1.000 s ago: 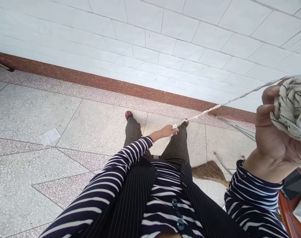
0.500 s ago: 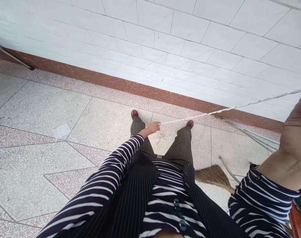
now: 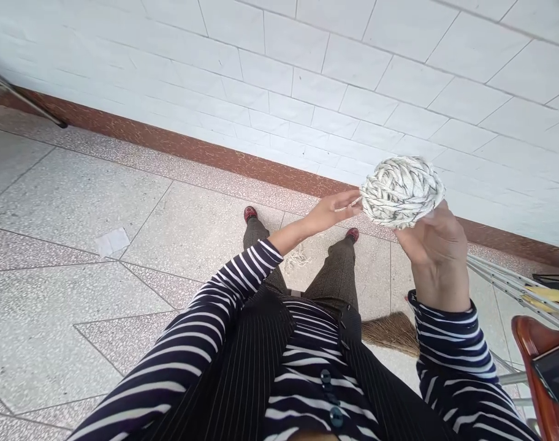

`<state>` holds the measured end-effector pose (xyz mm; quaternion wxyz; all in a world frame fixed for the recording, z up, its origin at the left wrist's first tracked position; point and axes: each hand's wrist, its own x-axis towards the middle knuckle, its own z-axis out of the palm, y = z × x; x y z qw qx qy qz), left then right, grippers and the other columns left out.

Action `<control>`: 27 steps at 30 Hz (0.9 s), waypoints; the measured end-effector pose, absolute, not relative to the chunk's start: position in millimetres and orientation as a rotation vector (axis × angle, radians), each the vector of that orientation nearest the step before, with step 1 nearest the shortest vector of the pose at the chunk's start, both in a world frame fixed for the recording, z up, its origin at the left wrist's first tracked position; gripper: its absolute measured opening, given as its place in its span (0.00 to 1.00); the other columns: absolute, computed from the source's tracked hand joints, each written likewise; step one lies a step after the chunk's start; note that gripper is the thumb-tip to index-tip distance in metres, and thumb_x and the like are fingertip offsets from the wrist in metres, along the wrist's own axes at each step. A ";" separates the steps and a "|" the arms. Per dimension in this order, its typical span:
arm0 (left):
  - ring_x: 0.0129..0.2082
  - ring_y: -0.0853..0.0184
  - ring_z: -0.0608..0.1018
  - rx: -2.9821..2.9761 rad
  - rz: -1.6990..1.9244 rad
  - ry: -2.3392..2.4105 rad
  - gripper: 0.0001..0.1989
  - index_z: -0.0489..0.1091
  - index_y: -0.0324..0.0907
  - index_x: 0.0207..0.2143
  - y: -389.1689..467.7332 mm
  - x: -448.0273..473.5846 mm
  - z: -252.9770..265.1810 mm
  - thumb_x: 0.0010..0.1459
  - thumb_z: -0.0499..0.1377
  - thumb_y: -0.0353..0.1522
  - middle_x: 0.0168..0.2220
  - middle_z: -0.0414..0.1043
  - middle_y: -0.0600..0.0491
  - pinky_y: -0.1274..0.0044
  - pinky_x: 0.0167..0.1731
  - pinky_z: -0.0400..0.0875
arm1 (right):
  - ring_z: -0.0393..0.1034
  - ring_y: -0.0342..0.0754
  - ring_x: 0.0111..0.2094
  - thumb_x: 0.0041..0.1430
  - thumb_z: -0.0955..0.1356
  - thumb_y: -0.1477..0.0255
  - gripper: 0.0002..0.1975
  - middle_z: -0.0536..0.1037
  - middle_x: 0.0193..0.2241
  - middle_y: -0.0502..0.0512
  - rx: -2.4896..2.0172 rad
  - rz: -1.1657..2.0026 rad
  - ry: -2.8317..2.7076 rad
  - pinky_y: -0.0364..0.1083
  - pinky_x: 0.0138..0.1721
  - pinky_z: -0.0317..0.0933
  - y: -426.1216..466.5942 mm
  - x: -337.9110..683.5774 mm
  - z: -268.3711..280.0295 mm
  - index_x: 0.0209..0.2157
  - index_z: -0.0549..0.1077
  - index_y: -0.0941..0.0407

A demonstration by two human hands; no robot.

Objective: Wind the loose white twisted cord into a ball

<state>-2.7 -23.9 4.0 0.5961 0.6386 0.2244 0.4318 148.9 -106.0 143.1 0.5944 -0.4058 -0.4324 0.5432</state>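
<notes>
A thick oval ball of white cord (image 3: pixel 403 191), with thin dark flecks in it, is held up in front of the wall. My right hand (image 3: pixel 438 248) grips the ball from below and from its right side; some fingers are hidden behind it. At the ball's left edge is my left hand (image 3: pixel 337 211), its fingers pinching a short white strand that runs to the ball. Loose white cord scraps (image 3: pixel 298 257) lie on the floor between my feet.
A straw broom (image 3: pixel 392 332) lies right of my legs. Farther right are metal rails (image 3: pixel 500 275), a yellow-handled thing (image 3: pixel 548 295) and a reddish wooden seat (image 3: pixel 530 361) with a phone-like dark object (image 3: pixel 558 370). Paper (image 3: pixel 113 242) lies on the floor at left. White tiled wall (image 3: pixel 289 37) stands ahead.
My right hand has come in from the far right edge, bringing the ball of cord into view. My left hand has moved right and up to it; the long stretched cord span is gone.
</notes>
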 end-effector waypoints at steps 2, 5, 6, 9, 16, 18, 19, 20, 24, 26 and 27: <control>0.55 0.57 0.78 1.462 1.075 0.503 0.26 0.74 0.39 0.56 -22.0 2.4 24.9 0.63 0.63 0.47 0.52 0.79 0.44 0.61 0.58 0.70 | 0.66 0.60 0.67 0.35 0.79 0.67 0.27 0.81 0.50 0.48 -0.898 1.317 -0.974 0.62 0.62 0.69 -102.6 144.9 143.4 0.42 0.76 0.43; 0.46 0.61 0.81 1.542 1.087 0.532 0.22 0.79 0.38 0.42 -20.5 -0.7 34.0 0.64 0.61 0.48 0.41 0.81 0.49 0.67 0.52 0.73 | 0.69 0.62 0.64 0.34 0.79 0.69 0.31 0.81 0.51 0.49 -0.850 1.350 -0.891 0.64 0.61 0.70 -101.3 142.9 146.7 0.45 0.76 0.43; 0.43 0.63 0.81 1.579 1.067 0.550 0.21 0.79 0.37 0.38 -20.8 -4.6 31.0 0.65 0.60 0.48 0.38 0.81 0.50 0.69 0.50 0.73 | 0.70 0.62 0.63 0.33 0.78 0.69 0.32 0.81 0.51 0.50 -0.835 1.360 -0.870 0.66 0.60 0.70 -101.8 144.2 147.3 0.46 0.76 0.43; 0.38 0.67 0.79 1.659 0.957 0.665 0.21 0.78 0.38 0.31 -24.8 -22.5 8.9 0.68 0.57 0.44 0.34 0.80 0.51 0.74 0.46 0.71 | 0.72 0.62 0.61 0.35 0.77 0.69 0.32 0.82 0.52 0.50 -0.802 1.390 -0.818 0.68 0.58 0.71 -105.1 154.8 144.9 0.47 0.76 0.43; 0.34 0.67 0.76 1.769 0.633 0.982 0.17 0.77 0.39 0.32 -35.1 -70.2 -60.3 0.68 0.53 0.38 0.33 0.77 0.52 0.76 0.41 0.66 | 0.77 0.62 0.56 0.37 0.76 0.64 0.27 0.83 0.49 0.51 -0.832 1.421 -0.729 0.69 0.54 0.72 -120.2 181.6 120.0 0.45 0.78 0.44; 0.35 0.67 0.76 1.800 0.560 1.049 0.17 0.77 0.39 0.33 -36.4 -79.4 -74.3 0.68 0.53 0.37 0.34 0.78 0.52 0.76 0.41 0.66 | 0.77 0.62 0.55 0.37 0.76 0.63 0.27 0.83 0.50 0.52 -0.832 1.431 -0.718 0.70 0.54 0.72 -125.8 182.1 114.9 0.44 0.79 0.46; 0.35 0.66 0.76 1.818 0.526 1.073 0.16 0.77 0.40 0.33 -36.9 -82.7 -80.1 0.68 0.53 0.37 0.35 0.78 0.53 0.76 0.41 0.66 | 0.77 0.63 0.55 0.37 0.76 0.62 0.26 0.83 0.50 0.53 -0.832 1.437 -0.715 0.70 0.55 0.72 -128.2 181.5 113.7 0.44 0.79 0.46; 0.36 0.66 0.77 1.838 0.496 1.092 0.16 0.77 0.40 0.34 -37.3 -85.2 -85.4 0.68 0.53 0.37 0.35 0.78 0.53 0.76 0.41 0.66 | 0.76 0.63 0.56 0.37 0.76 0.62 0.26 0.83 0.50 0.53 -0.833 1.438 -0.715 0.70 0.56 0.71 -130.4 180.7 113.5 0.44 0.79 0.47; 0.37 0.64 0.78 1.932 0.380 1.172 0.15 0.77 0.41 0.36 -37.6 -87.4 -101.7 0.68 0.52 0.36 0.36 0.80 0.51 0.76 0.39 0.65 | 0.74 0.63 0.59 0.38 0.77 0.62 0.26 0.83 0.50 0.53 -0.845 1.389 -0.747 0.69 0.60 0.69 -135.6 178.2 120.9 0.44 0.80 0.46; 0.38 0.64 0.78 1.939 0.360 1.190 0.15 0.77 0.42 0.37 -36.7 -85.9 -108.0 0.69 0.51 0.35 0.39 0.81 0.51 0.77 0.39 0.65 | 0.73 0.61 0.61 0.40 0.77 0.64 0.25 0.82 0.51 0.51 -0.851 1.329 -0.775 0.66 0.61 0.69 -139.1 178.1 126.7 0.45 0.80 0.44; 0.38 0.64 0.79 1.930 0.358 1.194 0.15 0.78 0.42 0.37 -36.3 -85.2 -110.9 0.69 0.51 0.35 0.40 0.81 0.52 0.77 0.40 0.65 | 0.72 0.60 0.62 0.41 0.76 0.66 0.24 0.82 0.51 0.49 -0.863 1.298 -0.791 0.65 0.62 0.69 -141.9 178.3 129.1 0.45 0.80 0.43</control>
